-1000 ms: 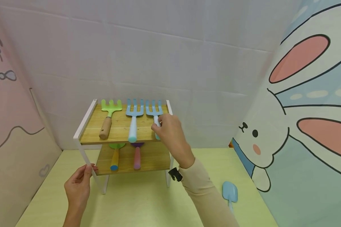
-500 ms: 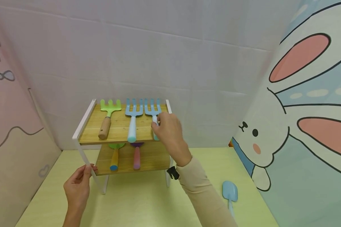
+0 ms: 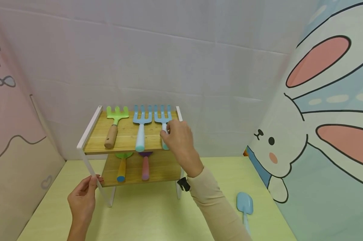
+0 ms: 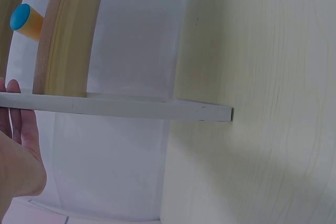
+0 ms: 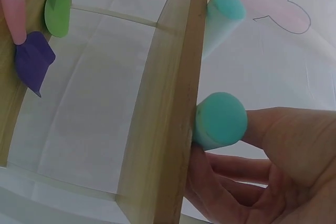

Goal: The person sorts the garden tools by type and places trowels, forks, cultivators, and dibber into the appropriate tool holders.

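Note:
On the upper board of a two-tier wooden shelf (image 3: 127,134), my right hand (image 3: 181,144) pinches the white handle of a light blue hand fork (image 3: 162,118) at the right. The handle's teal end (image 5: 223,119) shows beside my thumb in the right wrist view. A second light blue hand fork (image 3: 140,134) lies just left of it. Farther left is a green hand fork (image 3: 118,115) with a wooden handle. My left hand (image 3: 82,197) holds the shelf's white front left leg (image 4: 115,106), thumb on one side and fingers on the other.
The lower board carries a tool with a yellow handle (image 3: 122,169) and green head, and a small purple shovel (image 5: 34,61) with a pink handle. A light blue shovel (image 3: 244,203) lies on the table (image 3: 145,217) at the right. Cloth hangs behind and at both sides.
The right-hand blue fork has shifted slightly left and lies straighter, its handle still between my right fingers. My left hand stays at the leg.

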A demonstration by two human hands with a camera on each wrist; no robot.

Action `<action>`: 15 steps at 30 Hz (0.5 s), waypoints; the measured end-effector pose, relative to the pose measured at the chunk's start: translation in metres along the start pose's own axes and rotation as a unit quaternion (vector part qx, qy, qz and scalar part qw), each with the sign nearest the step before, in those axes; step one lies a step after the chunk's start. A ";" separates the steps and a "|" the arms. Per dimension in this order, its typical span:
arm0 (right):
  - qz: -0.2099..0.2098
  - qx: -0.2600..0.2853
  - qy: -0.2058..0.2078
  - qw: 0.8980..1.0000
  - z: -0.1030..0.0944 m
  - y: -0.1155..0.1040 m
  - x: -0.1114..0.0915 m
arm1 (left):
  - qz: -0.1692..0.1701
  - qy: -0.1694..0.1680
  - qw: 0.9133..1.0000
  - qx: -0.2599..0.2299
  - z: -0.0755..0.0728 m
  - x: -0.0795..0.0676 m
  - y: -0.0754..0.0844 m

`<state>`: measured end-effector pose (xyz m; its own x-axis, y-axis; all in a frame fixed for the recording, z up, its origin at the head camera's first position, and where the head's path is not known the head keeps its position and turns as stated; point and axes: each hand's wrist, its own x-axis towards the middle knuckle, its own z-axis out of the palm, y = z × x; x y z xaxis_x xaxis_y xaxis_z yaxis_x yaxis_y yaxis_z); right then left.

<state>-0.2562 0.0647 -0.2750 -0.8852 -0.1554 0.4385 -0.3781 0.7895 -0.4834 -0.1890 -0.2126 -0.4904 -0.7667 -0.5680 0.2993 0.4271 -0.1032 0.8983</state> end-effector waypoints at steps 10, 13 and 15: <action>0.007 -0.003 0.006 1.000 -0.004 -0.001 -0.007 | 0.005 0.000 1.000 -0.004 0.000 0.000 0.000; 0.007 -0.007 0.007 1.000 -0.006 -0.002 -0.010 | 0.006 -0.001 1.000 -0.001 0.000 0.000 0.000; 0.005 -0.005 0.010 1.000 -0.008 -0.002 -0.013 | 0.006 -0.001 1.000 0.002 0.000 0.000 0.000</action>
<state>-0.2417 0.0695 -0.2740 -0.8836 -0.1355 0.4482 -0.3663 0.7964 -0.4812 -0.1891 -0.2125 -0.4909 -0.7625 -0.5674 0.3109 0.4345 -0.0930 0.8959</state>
